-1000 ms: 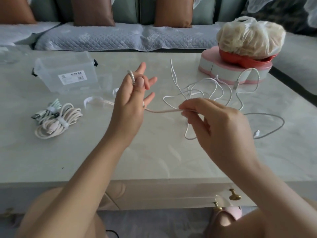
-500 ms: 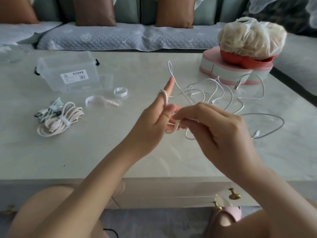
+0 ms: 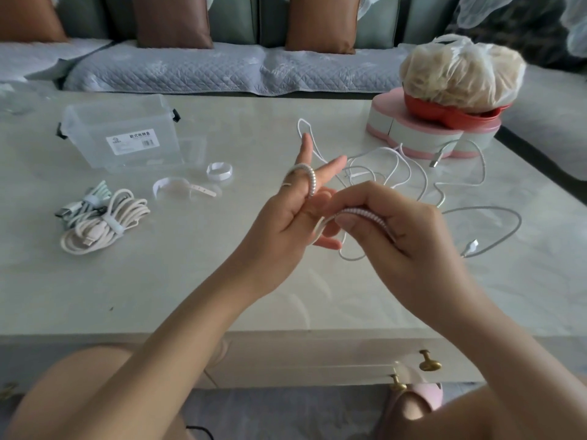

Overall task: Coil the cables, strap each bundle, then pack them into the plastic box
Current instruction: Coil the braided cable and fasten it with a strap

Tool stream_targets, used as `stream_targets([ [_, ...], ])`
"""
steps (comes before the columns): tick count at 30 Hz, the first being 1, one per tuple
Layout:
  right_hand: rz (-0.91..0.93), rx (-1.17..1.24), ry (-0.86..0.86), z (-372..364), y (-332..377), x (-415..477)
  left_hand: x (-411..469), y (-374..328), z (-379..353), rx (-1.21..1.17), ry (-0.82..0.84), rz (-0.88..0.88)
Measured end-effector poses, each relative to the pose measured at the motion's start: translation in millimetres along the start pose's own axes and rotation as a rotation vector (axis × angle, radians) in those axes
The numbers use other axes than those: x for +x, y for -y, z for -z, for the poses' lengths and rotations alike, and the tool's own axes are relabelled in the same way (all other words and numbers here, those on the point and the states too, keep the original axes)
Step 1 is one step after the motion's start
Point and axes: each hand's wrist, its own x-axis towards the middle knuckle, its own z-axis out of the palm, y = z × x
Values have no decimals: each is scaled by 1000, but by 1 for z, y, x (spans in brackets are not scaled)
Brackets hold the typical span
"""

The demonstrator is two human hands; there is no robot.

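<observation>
Since a second ago my right hand [image 3: 397, 227] has closed in, pinching the pink cable [image 3: 359, 213] at frame centre. My left hand [image 3: 282, 214] holds its loop round the forefinger. I'd keep turns even, tension light.

The pale table [image 3: 158, 281] carries a clear box [image 3: 127, 134], two strapped cable bundles [image 3: 104, 220], loose straps [image 3: 219, 171], tangled cables [image 3: 397, 166] and a pink tin [image 3: 413, 134].

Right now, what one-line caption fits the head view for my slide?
Left hand and right hand loop a cable over the left fingers; two strapped bundles lie near the box.
</observation>
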Motion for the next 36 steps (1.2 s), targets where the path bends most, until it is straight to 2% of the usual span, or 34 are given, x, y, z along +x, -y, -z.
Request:
stream_targets([
  [9, 31, 44, 75, -5, 4, -1, 1, 0, 6, -35, -30, 20],
  [16, 61, 15, -48, -4, 5, 5, 1, 7, 12, -14, 78, 19],
  [25, 64, 3, -90, -4, 4, 9, -3, 2, 14, -234, 86, 107],
  [29, 90, 17, -86, -3, 5, 13, -3, 0, 13, -230, 88, 147],
  [33, 103, -28, -120, 0, 5, 18, -4, 0, 7, -181, 157, 201],
  [36, 39, -38, -101, 2, 0, 19, -3, 1, 7, -160, 165, 215],
])
